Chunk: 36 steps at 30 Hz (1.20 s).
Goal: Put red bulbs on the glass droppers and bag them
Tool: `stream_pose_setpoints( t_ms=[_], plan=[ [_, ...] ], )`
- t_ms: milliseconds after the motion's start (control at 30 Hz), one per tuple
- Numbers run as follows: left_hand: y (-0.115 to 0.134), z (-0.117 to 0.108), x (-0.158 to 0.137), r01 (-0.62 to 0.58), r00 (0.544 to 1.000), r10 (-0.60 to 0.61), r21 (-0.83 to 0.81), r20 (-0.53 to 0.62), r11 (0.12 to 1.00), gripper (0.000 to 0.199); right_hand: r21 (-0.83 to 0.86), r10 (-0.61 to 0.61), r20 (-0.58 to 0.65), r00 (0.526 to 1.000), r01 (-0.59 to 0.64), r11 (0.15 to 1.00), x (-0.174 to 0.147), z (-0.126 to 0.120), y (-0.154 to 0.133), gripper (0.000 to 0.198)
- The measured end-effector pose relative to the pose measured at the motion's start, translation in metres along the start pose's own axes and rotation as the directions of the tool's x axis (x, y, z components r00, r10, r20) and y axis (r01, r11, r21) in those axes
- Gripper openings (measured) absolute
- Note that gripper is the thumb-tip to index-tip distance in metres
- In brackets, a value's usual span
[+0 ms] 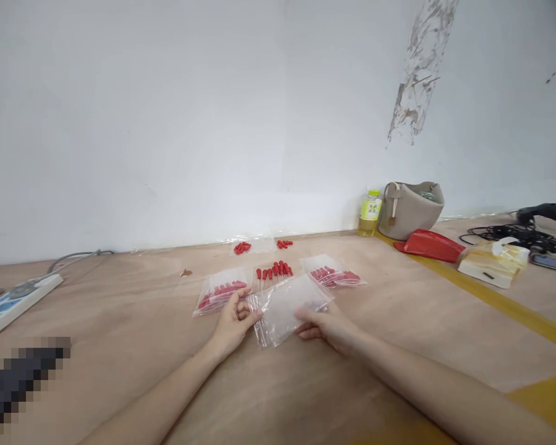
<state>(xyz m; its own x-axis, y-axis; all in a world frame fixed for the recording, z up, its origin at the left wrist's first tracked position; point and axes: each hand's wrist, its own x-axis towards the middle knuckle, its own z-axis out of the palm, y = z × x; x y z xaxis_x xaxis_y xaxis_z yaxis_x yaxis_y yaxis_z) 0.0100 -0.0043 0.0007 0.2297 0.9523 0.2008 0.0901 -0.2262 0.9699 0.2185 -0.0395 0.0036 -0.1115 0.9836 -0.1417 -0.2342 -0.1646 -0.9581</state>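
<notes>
Between my two hands is a clear zip bag (290, 306), held tilted over the table; I see nothing red inside it. The thumb and fingers of my left hand (235, 321) pinch its left edge by the zip strip. My right hand (322, 324) grips the lower right side, with some fingers behind the film. Just beyond it lie several glass droppers with red rubber bulbs (275, 271), their lower ends partly hidden by the bag. Filled bags of red-bulbed droppers rest on both sides, a left bag (222, 289) and a right bag (332, 272).
Against the wall lie more red bulbs (242, 247) on clear plastic. Further right stand a yellow-labelled bottle (369, 213), a grey bag (412, 210), a red pouch (430, 245), a tissue pack (493, 262) and black cables (505, 235). A power strip (21, 303) sits at left.
</notes>
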Motion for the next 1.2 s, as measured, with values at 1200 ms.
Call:
stream_pose_setpoints(
  t_ms=[1200],
  plan=[
    [0.036, 0.024, -0.051, -0.506, 0.766, -0.080, 0.674, 0.638, 0.538, 0.055, -0.958, -0.379, 0.005, 0.925, 0.113, 0.263, 0.105, -0.038, -0.062, 0.018]
  ],
)
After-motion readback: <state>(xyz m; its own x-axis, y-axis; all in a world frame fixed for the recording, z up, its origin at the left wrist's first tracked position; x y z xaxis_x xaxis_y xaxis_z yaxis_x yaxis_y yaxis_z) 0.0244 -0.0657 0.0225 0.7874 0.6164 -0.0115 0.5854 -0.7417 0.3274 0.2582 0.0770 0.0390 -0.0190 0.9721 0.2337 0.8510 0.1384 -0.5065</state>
